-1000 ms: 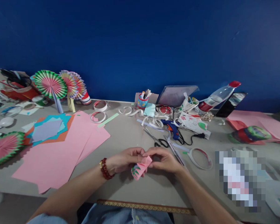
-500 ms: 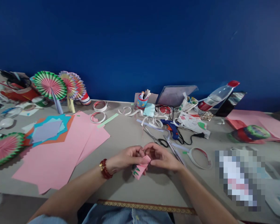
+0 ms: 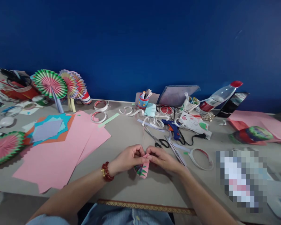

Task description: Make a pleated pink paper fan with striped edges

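Note:
A small pleated pink paper fan [image 3: 144, 170] with green zigzag shapes hangs between my hands, over the table in front of my body. My left hand [image 3: 134, 158], with a dark red bead bracelet at the wrist, pinches its upper left part. On the upper right edge, the thumb and fingers of my right hand [image 3: 161, 159] are closed on the same paper. The folds spread a little towards the lower left, and the fingers hide the upper end. Beyond my hands lie black-handled scissors [image 3: 162, 143] and a long metal blade-like tool [image 3: 176, 151].
Pink sheets [image 3: 53, 165] and blue squares [image 3: 67, 118] lie left, near finished fans [image 3: 51, 83]. At the back stand a pen cup [image 3: 143, 102] and a bottle [image 3: 216, 98]. A blue glue gun [image 3: 174, 129] and a tape roll [image 3: 201, 158] lie right.
The pink paper has turned more upright, and its pleats now fan out wider. My right hand has closed onto its upper edge; both hands have shifted only slightly.

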Available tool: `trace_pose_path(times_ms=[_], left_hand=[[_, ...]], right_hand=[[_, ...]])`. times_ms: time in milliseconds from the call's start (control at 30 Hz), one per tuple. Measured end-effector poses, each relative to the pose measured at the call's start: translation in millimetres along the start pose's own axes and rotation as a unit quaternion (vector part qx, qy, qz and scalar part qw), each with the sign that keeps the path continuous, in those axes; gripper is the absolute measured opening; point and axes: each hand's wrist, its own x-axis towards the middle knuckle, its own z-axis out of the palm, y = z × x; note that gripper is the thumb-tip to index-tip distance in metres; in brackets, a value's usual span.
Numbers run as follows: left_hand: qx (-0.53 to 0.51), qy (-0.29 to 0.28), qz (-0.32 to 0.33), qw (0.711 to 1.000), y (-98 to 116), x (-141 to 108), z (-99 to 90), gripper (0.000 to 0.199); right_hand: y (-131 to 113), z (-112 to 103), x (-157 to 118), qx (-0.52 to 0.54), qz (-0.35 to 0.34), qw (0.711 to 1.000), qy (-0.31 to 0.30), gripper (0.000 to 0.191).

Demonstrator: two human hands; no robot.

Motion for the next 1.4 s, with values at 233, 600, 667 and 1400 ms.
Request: trace_pose_path(times_ms=[233, 600, 667, 1400], left_hand=[[-0.051, -0.022, -0.006, 0.998, 3, -2, 0.0, 0.046], [-0.086, -0.029, 0.006, 0.996, 8, -3, 0.0, 0.039], [-0.093, -0.03, 0.007, 0.995, 7, -3, 0.0, 0.038], [-0.11, -0.032, -0.001, 0.993, 10, -2, 3.2, 0.045]], right_hand=[[3, -3, 0, 0.078, -0.017, 0.997, -0.004, 0.041], [10, 3, -1, 0.111, -0.015, 0.993, 0.044, 0.042], [12, 4, -2, 0.104, -0.018, 0.993, 0.052, 0.043], [10, 3, -2, 0.099, -0.035, 0.993, 0.055, 0.043]])
